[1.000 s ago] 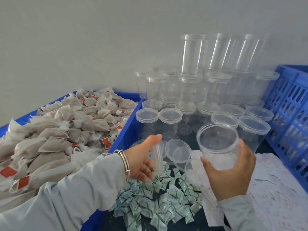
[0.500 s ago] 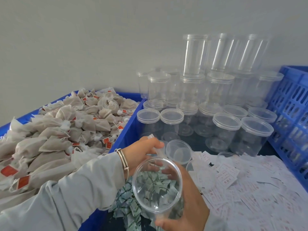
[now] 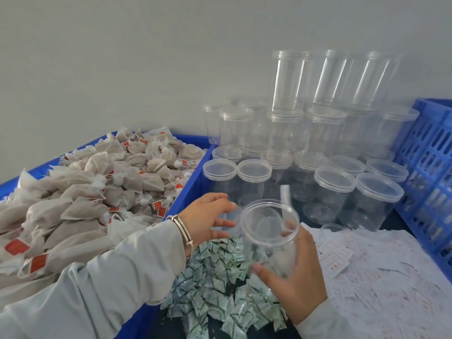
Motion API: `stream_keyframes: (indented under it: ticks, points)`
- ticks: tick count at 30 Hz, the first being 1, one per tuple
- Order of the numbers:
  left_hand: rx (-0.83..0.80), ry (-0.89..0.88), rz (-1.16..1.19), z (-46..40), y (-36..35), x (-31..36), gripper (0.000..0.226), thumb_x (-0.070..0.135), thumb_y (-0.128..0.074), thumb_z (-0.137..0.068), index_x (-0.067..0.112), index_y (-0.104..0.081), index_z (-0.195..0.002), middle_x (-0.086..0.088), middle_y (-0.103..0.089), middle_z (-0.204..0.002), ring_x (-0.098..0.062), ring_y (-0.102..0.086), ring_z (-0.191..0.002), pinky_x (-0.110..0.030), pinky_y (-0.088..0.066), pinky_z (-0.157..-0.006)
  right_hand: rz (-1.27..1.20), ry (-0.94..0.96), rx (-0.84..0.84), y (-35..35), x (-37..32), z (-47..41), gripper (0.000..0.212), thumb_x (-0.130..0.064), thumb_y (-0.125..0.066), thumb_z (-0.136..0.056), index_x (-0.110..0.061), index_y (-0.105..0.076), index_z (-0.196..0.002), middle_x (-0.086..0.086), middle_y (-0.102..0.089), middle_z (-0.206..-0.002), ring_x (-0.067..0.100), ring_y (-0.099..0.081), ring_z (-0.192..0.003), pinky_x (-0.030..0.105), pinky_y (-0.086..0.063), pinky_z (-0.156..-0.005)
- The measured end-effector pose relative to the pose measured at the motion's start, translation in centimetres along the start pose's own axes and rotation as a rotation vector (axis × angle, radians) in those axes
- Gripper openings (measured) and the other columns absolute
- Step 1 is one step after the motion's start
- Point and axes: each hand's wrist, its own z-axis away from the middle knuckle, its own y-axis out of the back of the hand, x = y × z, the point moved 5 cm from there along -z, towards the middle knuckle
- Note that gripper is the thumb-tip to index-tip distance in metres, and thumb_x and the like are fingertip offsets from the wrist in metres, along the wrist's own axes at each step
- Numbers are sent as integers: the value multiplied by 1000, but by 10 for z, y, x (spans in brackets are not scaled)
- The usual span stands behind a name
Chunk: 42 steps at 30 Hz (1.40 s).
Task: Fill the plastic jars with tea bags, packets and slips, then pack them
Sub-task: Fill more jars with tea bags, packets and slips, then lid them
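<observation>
We hold open clear plastic jar (image 3: 270, 237) in right hand (image 3: 297, 283), fingers curled round its wall, mouth tilted toward us. Left hand (image 3: 206, 220) just left of jar, fingers spread, gripping nothing. Green-white packets (image 3: 215, 285) heaped below jar; paper slips (image 3: 381, 277) right of jar. Blue bin (image 3: 193, 172) of tea bags (image 3: 80, 192) left of jar. Lidded empty jars (image 3: 335, 152) stacked behind jar.

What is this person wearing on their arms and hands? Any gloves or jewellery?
No gloves: both hands are bare. Both arms wear long pale grey sleeves reaching the wrists. The left hand has a silver metal bangle at its wrist. The right hand shows no jewellery.
</observation>
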Motion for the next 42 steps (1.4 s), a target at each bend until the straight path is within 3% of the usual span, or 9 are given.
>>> stream_keyframes:
  ticks: [4,12,20,24,28,32,35,37,42]
  points:
    - [11,-18,-45,1,0,1,29,14,-53,-92,17,-49,-121,-3,-57,-105,-19,-63,-82,-27,-51,-61,60,-181,81,6,22,-3,97,-43,-86,-58,-29,-33,-137,-15,-41,-116,4,-43,-107,30,-37,-94]
    - [-3,3,-87,-1,1,-2,17,15,-53,-92,21,-52,-108,-2,-59,-101,-18,-63,-82,-26,-50,-60,-77,-352,29,0,34,-2,107,-37,-84,-64,-22,-20,-148,0,-45,-133,6,-38,-114,26,-30,-97]
    - [32,-95,-126,-4,5,4,14,13,-57,-90,26,-56,-94,1,-62,-96,-10,-63,-75,-23,-52,-58,-192,-266,19,0,27,-3,113,-27,-88,-61,-25,-18,-150,-3,-42,-143,9,-41,-129,36,-34,-109]
    - [219,-378,-190,-1,33,36,18,7,-58,-88,24,-62,-93,8,-65,-84,-4,-64,-68,-21,-53,-60,-255,-175,40,0,14,2,101,-40,-86,-52,-41,-33,-138,-26,-49,-128,-10,-45,-119,25,-38,-97]
    - [515,-528,-609,1,75,60,21,11,-59,-86,32,-58,-87,18,-61,-82,0,-57,-71,-14,-45,-58,-285,-55,13,-6,-6,8,98,-33,-86,-49,-44,-36,-133,-34,-48,-127,-11,-47,-119,9,-45,-85]
    - [575,-310,-1028,-16,108,53,22,10,-53,-90,25,-61,-105,4,-63,-104,-13,-59,-89,-24,-48,-78,-289,-1,-71,-17,-15,17,101,-27,-88,-50,-39,-38,-138,-29,-48,-134,-10,-48,-120,-3,-40,-79]
    - [415,-65,-1396,-34,121,33,33,17,-57,-89,19,-57,-122,-2,-59,-124,-21,-56,-109,-28,-43,-93,-304,-41,-116,-25,-17,19,104,-43,-88,-48,-45,-35,-138,-23,-49,-134,0,-51,-122,23,-53,-88]
    - [276,37,-1460,-41,121,19,41,22,-59,-88,20,-53,-129,-2,-57,-129,-21,-55,-115,-30,-43,-99,-333,-66,-126,-30,-22,15,102,-50,-86,-46,-44,-38,-136,-25,-52,-130,-3,-54,-117,25,-55,-85]
    - [155,140,-1554,-57,119,-2,43,26,-41,-97,20,-39,-139,-11,-48,-138,-30,-49,-121,-40,-38,-104,-407,-99,-94,-43,-33,14,92,-52,-81,-44,-73,-31,-119,-35,-52,-121,-15,-52,-110,11,-51,-76]
